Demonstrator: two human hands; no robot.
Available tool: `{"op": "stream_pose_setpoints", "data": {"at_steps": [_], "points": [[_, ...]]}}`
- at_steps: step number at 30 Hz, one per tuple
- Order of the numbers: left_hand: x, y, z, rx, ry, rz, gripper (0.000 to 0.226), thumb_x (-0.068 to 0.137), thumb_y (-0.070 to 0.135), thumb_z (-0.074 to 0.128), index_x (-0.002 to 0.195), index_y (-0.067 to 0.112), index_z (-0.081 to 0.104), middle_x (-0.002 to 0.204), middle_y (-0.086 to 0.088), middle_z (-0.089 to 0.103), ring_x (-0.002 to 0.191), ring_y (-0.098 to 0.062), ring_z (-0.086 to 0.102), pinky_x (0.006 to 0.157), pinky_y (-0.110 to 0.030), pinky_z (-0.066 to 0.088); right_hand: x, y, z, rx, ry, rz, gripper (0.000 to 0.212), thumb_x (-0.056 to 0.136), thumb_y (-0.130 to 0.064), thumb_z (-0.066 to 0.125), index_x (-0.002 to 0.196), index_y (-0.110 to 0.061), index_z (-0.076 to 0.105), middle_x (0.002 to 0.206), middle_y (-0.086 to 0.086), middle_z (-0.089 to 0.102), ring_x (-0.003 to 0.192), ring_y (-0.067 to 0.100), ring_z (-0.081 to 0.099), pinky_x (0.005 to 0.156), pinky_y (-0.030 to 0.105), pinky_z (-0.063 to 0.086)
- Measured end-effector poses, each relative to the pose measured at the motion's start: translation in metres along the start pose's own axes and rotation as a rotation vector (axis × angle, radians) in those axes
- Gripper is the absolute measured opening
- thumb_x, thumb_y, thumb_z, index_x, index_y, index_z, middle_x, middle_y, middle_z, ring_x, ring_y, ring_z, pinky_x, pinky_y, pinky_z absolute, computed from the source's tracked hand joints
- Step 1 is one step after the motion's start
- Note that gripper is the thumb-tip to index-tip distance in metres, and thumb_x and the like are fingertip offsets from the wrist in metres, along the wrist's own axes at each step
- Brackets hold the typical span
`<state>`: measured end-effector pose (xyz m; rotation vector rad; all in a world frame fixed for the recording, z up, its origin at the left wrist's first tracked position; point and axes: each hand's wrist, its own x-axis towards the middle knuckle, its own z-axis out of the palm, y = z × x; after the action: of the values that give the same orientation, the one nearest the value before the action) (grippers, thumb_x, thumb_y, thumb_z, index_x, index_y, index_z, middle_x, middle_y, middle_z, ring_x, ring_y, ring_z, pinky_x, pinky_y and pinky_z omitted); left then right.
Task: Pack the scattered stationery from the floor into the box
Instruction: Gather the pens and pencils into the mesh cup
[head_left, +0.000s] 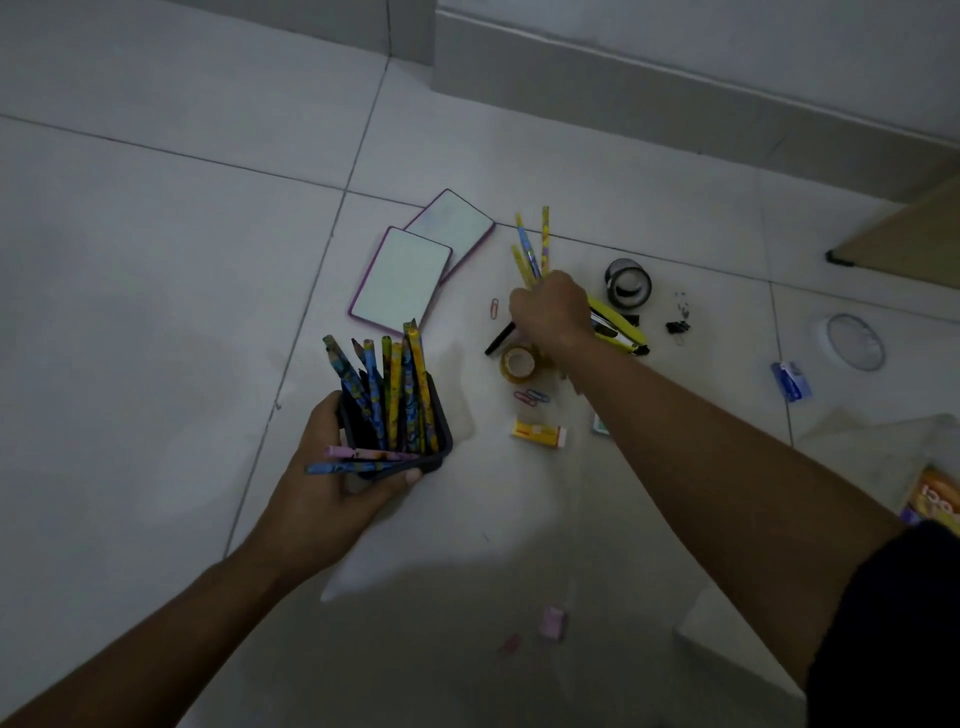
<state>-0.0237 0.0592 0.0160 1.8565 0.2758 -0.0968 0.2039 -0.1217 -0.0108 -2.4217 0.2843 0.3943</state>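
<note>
Indoor room, prob. a home; dim light. Floor (156, 260) = large pale glossy tiles w/ thin dark grout lines. Plain skirting board (675, 98) along pale wall at top. Corner of light wood furniture panel (904, 244) w/ black foot, right edge. Round floor drain cover (854, 341) set into a tile nearby.

One head-worn wide-angle view looks steeply down and forward at the tiled floor (156, 234), fairly near; the wall (675, 78) runs along the far right.
</note>
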Motion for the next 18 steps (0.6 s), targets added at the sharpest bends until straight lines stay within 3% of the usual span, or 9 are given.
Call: {"op": "stream_pose_setpoints", "data": {"at_steps": [3, 6, 11, 14, 18], "points": [[0.001, -0.003, 0.001, -0.023, -0.005, -0.032, 0.078, 0.071, 0.005, 0.079, 0.127, 0.033, 0.033, 0.122, 0.014, 0.055, 0.105, 0.016, 0.055, 0.078, -0.001, 0.045, -0.005, 0.020, -0.004, -0.140, 0.007, -0.010, 0.036, 0.090, -0.037, 0.049, 0.098, -0.003, 0.058, 0.090, 0.012, 0.060, 0.079, 0.031, 0.057, 0.054, 0.027, 0.037], [0.002, -0.004, 0.002, -0.025, 0.006, -0.051, 0.081, 0.068, 0.009, 0.082, 0.131, 0.028, 0.034, 0.125, 0.007, 0.055, 0.108, 0.013, 0.054, 0.080, -0.002, 0.046, -0.011, 0.021, 0.001, -0.304, 0.044, -0.036, 0.051, 0.088, -0.055, 0.052, 0.097, -0.006, 0.065, 0.096, 0.012, 0.067, 0.088, 0.033, 0.063, 0.064, 0.031, 0.045], [0.001, -0.003, 0.004, -0.044, 0.006, -0.050, 0.080, 0.067, 0.010, 0.082, 0.128, 0.030, 0.035, 0.127, 0.008, 0.052, 0.106, 0.016, 0.053, 0.080, -0.002, 0.045, -0.002, 0.002, 0.003, -0.333, -0.060, -0.052, 0.040, 0.088, -0.039, 0.054, 0.108, -0.005, 0.060, 0.115, 0.015, 0.064, 0.103, 0.033, 0.061, 0.073, 0.034, 0.048], [0.001, -0.003, 0.003, -0.044, 0.009, -0.069, 0.082, 0.065, 0.019, 0.083, 0.131, 0.030, 0.035, 0.128, 0.006, 0.053, 0.111, 0.009, 0.055, 0.083, -0.004, 0.046, 0.001, -0.010, 0.004, -0.346, -0.088, -0.017, 0.053, 0.088, -0.044, 0.057, 0.121, -0.003, 0.057, 0.123, 0.015, 0.061, 0.113, 0.034, 0.058, 0.085, 0.038, 0.050], [0.002, 0.003, 0.003, -0.048, 0.028, -0.059, 0.073, 0.062, 0.027, 0.081, 0.121, 0.038, 0.040, 0.120, 0.010, 0.058, 0.106, 0.006, 0.058, 0.082, -0.008, 0.049, -0.005, -0.013, 0.005, -0.458, -0.078, -0.039, 0.049, 0.085, -0.045, 0.059, 0.118, -0.008, 0.057, 0.122, 0.013, 0.061, 0.110, 0.033, 0.060, 0.083, 0.035, 0.049]]}}
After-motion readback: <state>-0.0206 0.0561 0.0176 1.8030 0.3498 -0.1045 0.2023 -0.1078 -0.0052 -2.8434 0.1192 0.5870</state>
